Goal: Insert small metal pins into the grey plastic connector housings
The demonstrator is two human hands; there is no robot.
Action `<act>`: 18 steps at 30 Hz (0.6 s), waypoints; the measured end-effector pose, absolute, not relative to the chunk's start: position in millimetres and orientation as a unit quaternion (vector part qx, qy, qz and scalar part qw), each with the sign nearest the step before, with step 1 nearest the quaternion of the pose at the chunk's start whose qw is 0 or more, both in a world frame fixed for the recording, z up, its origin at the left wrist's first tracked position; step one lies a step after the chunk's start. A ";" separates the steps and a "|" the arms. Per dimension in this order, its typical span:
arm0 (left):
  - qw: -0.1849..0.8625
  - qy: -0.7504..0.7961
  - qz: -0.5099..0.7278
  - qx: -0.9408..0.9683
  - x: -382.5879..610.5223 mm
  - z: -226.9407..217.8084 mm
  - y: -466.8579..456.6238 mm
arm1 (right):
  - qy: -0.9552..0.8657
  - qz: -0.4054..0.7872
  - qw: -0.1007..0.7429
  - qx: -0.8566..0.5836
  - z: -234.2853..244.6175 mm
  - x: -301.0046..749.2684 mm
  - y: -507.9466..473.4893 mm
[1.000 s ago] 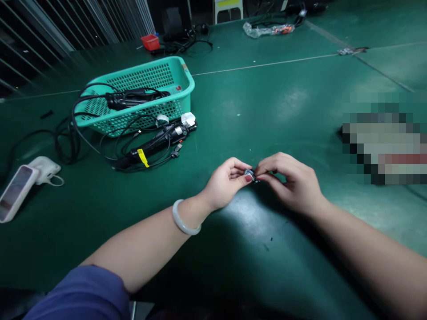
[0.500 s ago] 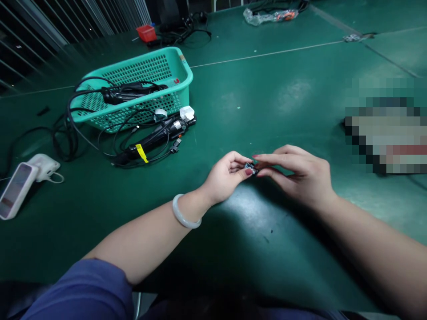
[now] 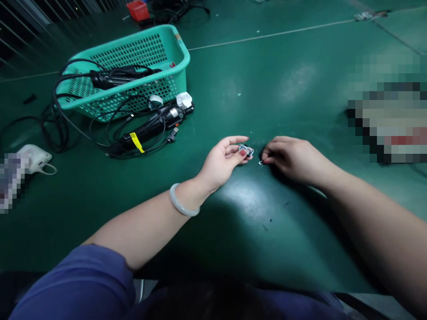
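Note:
My left hand [image 3: 223,161] holds a small dark and silvery part [image 3: 246,150] between thumb and fingers; its details are too small to make out. A pale bracelet circles that wrist. To the right, my right hand [image 3: 293,156] is closed in a pinch low over the table. A tiny white piece [image 3: 261,162] shows at its fingertips. A short gap lies between the two hands. The other fingers of the right hand are curled and partly hidden.
A green plastic basket [image 3: 182,66] with black tools and cables stands at the upper left. Before it lies a black cylindrical tool [image 3: 147,131] with a yellow tag. A white device [image 3: 36,158] is at far left, a red box [image 3: 138,11] at the back, a blurred-out object at right.
My hands have separated: the right one has drawn away from the small part, a tiny white piece now at its fingertips. The left still holds the part. The view has tilted slightly downward.

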State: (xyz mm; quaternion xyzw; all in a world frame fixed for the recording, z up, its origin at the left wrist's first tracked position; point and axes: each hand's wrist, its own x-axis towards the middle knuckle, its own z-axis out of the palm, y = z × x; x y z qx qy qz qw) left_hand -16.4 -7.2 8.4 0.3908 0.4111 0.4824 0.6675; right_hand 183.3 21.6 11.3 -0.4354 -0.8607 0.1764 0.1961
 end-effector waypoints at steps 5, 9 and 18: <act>0.661 0.418 0.476 0.402 -16.7 10.0 -7.6 | -0.866 0.096 0.217 -0.439 17.9 185.7 16.3; 0.640 0.433 0.502 0.388 -16.0 8.7 -6.5 | -0.912 0.011 0.140 -0.384 25.1 174.8 6.8; 0.623 0.448 0.526 0.367 -15.1 8.1 -4.2 | -0.863 0.095 0.200 -0.454 21.6 175.8 8.1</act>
